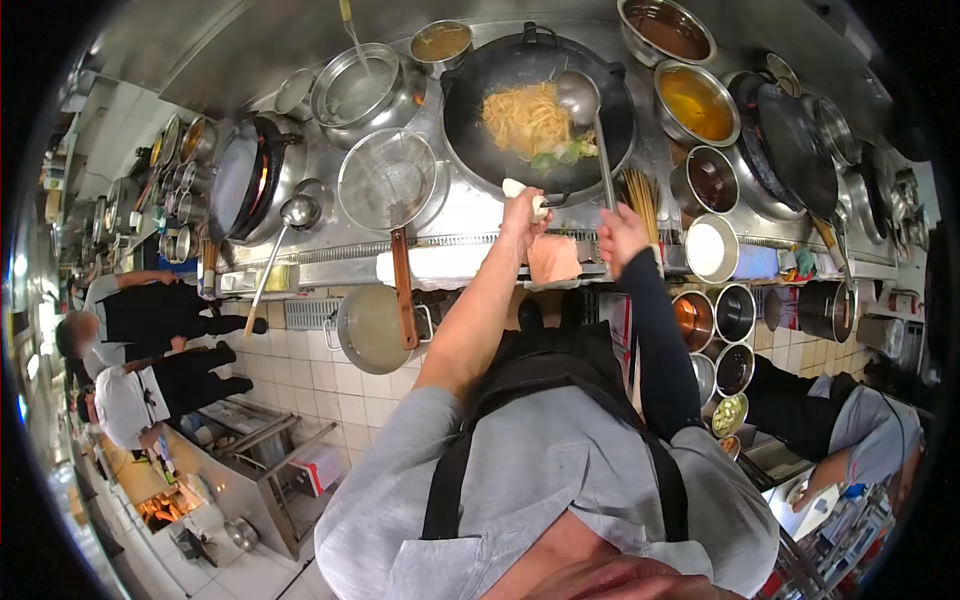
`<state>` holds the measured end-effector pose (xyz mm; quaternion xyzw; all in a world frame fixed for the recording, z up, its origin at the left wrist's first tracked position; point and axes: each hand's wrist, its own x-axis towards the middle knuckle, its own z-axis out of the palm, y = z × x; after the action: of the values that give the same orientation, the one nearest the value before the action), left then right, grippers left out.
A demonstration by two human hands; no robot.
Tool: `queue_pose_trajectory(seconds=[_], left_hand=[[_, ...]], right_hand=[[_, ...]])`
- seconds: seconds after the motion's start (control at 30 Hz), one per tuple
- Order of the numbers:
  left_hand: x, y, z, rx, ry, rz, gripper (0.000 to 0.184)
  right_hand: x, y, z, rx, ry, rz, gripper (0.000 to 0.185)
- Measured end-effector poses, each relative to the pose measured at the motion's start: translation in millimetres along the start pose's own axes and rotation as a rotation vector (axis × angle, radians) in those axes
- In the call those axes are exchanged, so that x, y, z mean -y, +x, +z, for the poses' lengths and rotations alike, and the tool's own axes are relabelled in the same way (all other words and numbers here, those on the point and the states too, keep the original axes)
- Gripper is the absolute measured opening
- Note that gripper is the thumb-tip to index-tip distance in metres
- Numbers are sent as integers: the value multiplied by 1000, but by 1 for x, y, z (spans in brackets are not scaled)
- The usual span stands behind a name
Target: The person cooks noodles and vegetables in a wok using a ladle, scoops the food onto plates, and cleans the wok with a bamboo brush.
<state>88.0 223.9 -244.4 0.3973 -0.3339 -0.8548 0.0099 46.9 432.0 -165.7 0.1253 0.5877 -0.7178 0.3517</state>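
A black wok (465,140) sits on the stove in front of me, with noodles (525,118) and some pale green vegetable pieces (565,152) in it. My left hand (522,215) is closed on the near handle of the wok, with a folded white cloth (514,188) at the grip. In my right hand (624,236) is the handle of a long metal ladle (577,95). The ladle's bowl is inside the wok, at the right edge of the noodles. A bamboo brush (640,192) stands just right of the ladle handle.
Left of the wok lie a wire strainer (387,180) and a pot of liquid (355,85). Bowls of sauce (697,103) and a white container (711,248) stand at right. Another ladle (300,211) is farther left. Co-workers (150,310) stand left; another person (875,430) is right.
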Motion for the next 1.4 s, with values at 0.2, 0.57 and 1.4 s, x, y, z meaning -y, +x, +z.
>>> queue_pose_trajectory(seconds=[0.2,0.57,1.4], left_hand=[[-2,-4,0,29,-1,-16,16],[13,8,-7,14,-75,-65,18],[20,-73,11,-61,-126,-18,9]], right_hand=[[2,102,42,43,-578,-124,45],[-12,-48,-107,80,-1259,-689,48],[85,-100,-64,282,-1351,-363,41]])
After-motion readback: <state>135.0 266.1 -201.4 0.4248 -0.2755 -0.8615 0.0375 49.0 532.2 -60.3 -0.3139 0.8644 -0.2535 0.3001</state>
